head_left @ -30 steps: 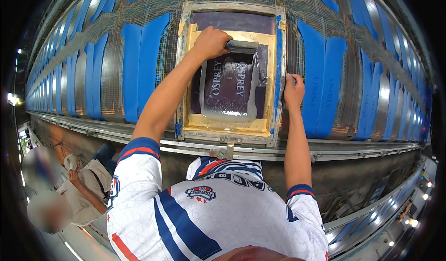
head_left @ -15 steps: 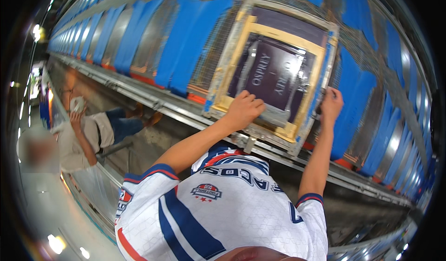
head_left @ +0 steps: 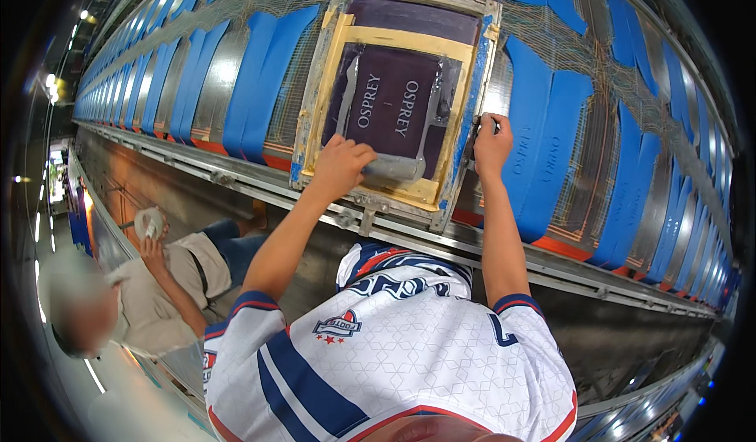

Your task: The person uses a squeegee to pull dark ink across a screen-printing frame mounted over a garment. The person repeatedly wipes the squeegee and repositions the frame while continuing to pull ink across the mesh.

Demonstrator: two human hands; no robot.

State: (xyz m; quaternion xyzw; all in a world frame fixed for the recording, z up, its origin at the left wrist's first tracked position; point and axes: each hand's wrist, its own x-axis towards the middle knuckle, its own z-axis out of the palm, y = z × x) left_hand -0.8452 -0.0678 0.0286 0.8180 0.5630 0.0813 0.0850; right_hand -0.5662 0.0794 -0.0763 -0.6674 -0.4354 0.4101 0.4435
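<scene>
A screen-printing frame (head_left: 309,99) with a dark purple mesh (head_left: 390,99) and cream tape around its window lies on a long table. Pale lettering shows in the mesh, and a greyish, shiny band (head_left: 398,168) runs along its near end. My left hand (head_left: 342,166) is closed over the near left part of the mesh, at the end of this band. What its fingers hold, if anything, is hidden. My right hand (head_left: 492,143) has its fingers curled at the right edge of the frame, gripping it.
Blue fabric pieces (head_left: 543,143) lie in rows along the table, some with faint print, between bare metallic strips and threads. A metal rail (head_left: 583,269) edges the table before me. On the left, a person (head_left: 165,277) in beige holds a pale round object (head_left: 148,223).
My view has shifted, so the frame and both hands appear farther left. Both hands keep about the same places on the frame. The person at left appears lower in view.
</scene>
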